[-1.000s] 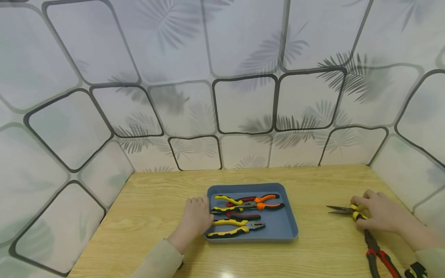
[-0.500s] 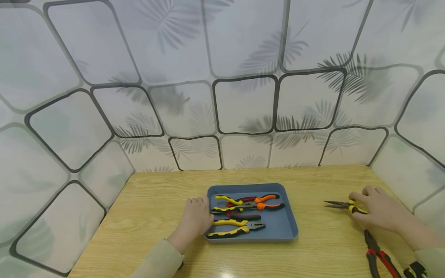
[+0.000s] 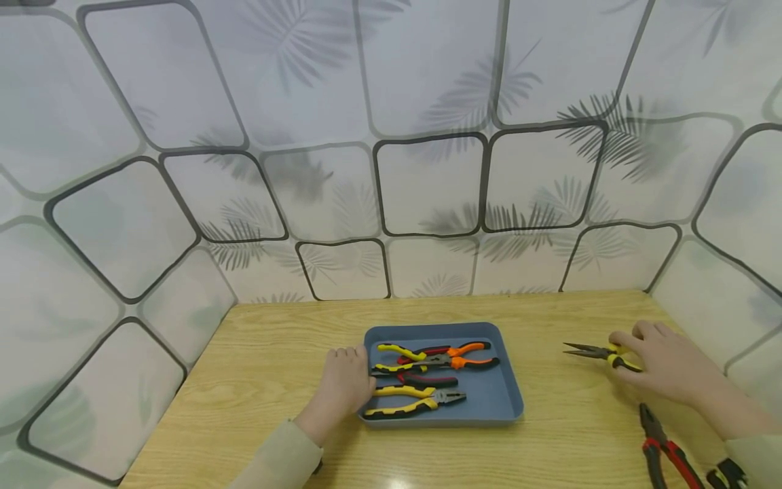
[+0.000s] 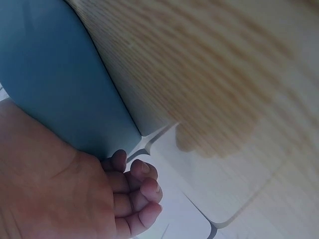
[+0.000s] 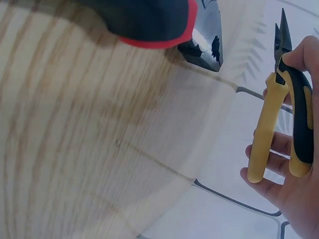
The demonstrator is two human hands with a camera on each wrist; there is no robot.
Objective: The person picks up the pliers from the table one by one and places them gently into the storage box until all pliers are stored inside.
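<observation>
My left hand (image 3: 346, 380) holds the left edge of a blue-grey tray (image 3: 515, 401), its thumb at the rim. In the left wrist view, the fingers curl beside the tray's outer wall (image 4: 60, 74); the thumb is hidden there. My right hand (image 3: 662, 363) grips yellow-and-black long-nose pliers (image 3: 617, 356) by the handles, with their slim tips pointing left toward the tray. The right wrist view shows both handles of these long-nose pliers (image 5: 266, 129) between thumb and fingers. Inside the tray lie yellow-black combination pliers (image 3: 421, 402), orange-handled pliers (image 3: 461, 358) and other overlapping pliers.
Red-and-black pliers (image 3: 662, 445) lie on the wooden table (image 3: 568, 435) below my right hand. A black-and-yellow tool (image 3: 727, 473) is cut off at the bottom right. Patterned fabric walls (image 3: 427, 265) enclose the table at the back and sides.
My right hand has brought the long-nose pliers slightly left and farther back, drawing away from the red-handled pliers. My left hand and the tray have stayed put.
</observation>
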